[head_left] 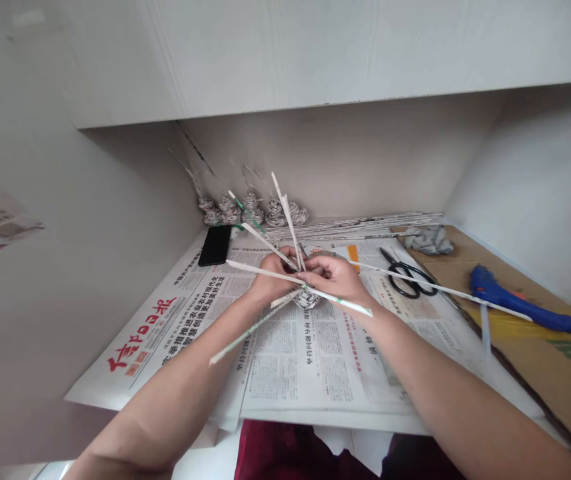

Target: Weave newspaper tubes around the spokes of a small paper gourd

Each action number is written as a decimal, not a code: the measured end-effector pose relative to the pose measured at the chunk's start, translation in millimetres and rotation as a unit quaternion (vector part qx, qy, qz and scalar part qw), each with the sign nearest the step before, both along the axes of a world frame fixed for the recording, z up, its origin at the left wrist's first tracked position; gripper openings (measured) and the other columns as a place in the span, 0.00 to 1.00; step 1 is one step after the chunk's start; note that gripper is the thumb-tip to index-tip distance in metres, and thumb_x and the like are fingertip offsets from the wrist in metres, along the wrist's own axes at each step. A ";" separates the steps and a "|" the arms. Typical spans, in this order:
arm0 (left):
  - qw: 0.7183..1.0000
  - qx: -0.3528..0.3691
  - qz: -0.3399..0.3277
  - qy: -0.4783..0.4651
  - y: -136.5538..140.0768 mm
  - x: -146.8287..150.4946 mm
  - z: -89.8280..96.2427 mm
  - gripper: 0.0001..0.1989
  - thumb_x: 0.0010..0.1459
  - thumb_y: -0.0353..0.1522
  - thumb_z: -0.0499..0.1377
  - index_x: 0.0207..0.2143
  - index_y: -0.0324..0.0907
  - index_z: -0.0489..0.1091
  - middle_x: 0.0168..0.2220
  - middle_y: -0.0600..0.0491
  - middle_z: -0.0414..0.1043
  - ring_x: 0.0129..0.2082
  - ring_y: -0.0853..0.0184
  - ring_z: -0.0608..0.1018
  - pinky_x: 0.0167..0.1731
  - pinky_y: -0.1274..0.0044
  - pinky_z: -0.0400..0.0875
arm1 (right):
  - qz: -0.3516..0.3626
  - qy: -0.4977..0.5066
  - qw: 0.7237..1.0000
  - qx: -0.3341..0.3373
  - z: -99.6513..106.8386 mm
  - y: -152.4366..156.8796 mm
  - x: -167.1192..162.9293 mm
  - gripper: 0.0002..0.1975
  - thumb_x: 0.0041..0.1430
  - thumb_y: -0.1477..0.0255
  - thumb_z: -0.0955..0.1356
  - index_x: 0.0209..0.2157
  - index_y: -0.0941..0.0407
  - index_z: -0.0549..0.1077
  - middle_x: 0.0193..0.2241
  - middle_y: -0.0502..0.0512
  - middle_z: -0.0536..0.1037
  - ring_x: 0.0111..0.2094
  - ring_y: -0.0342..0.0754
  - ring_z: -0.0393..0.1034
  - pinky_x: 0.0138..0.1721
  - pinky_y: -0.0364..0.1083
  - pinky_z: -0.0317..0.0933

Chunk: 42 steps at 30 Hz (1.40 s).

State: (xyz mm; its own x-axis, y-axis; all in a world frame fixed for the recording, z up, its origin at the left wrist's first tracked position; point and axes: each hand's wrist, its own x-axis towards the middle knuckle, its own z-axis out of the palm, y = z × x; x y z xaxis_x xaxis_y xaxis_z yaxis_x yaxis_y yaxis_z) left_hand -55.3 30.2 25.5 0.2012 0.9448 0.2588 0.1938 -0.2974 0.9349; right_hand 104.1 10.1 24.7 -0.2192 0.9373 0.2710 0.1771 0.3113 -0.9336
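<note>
Between my hands is a small woven paper piece [307,298], its rounded body made of rolled newspaper. Several thin rolled paper sticks [255,269] fan out from it in all directions. My left hand [274,275] is closed around its far left side, with the fingertips partly hidden behind the sticks. From the right, my right hand [334,275] pinches at the sticks where they meet, thumb and fingers together. One long paper stick [445,288] runs from near my right hand out over the scissors and the glue gun.
Newspaper [295,373] covers the table. Finished-looking woven paper pieces [250,208] line the back wall, left of a bundle of paper sticks [355,225]. A black phone [215,245] lies left; black scissors [410,277], a blue glue gun [520,300] and a crumpled grey cloth [430,240] lie right, near cardboard [555,380].
</note>
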 end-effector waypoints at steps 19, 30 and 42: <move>1.000 0.010 0.008 0.028 -4.1 0.9 9.0 0.15 0.40 0.34 0.69 0.32 0.36 0.76 0.30 0.51 0.79 0.31 0.65 0.79 0.33 0.77 0.74 | -0.173 -0.156 0.960 0.158 4.8 -3.3 4.5 0.09 0.57 0.64 0.67 0.28 0.54 0.74 0.27 0.52 0.77 0.26 0.46 0.68 0.29 0.43 0.58; 0.999 -0.024 0.019 0.027 -10.2 3.1 16.5 0.13 0.43 0.35 0.67 0.31 0.35 0.77 0.30 0.51 0.79 0.30 0.66 0.78 0.31 0.77 0.73 | -0.183 -0.175 0.961 0.111 6.5 -2.0 7.2 0.10 0.56 0.65 0.66 0.24 0.53 0.70 0.19 0.49 0.74 0.22 0.46 0.66 0.27 0.44 0.55; 0.999 -0.004 0.023 0.024 -7.9 4.3 14.9 0.11 0.40 0.33 0.69 0.26 0.37 0.73 0.24 0.53 0.76 0.26 0.68 0.76 0.26 0.79 0.72 | -0.104 0.042 0.993 0.032 -4.5 7.4 1.1 0.11 0.51 0.64 0.69 0.23 0.54 0.66 0.19 0.48 0.70 0.23 0.44 0.64 0.26 0.43 0.58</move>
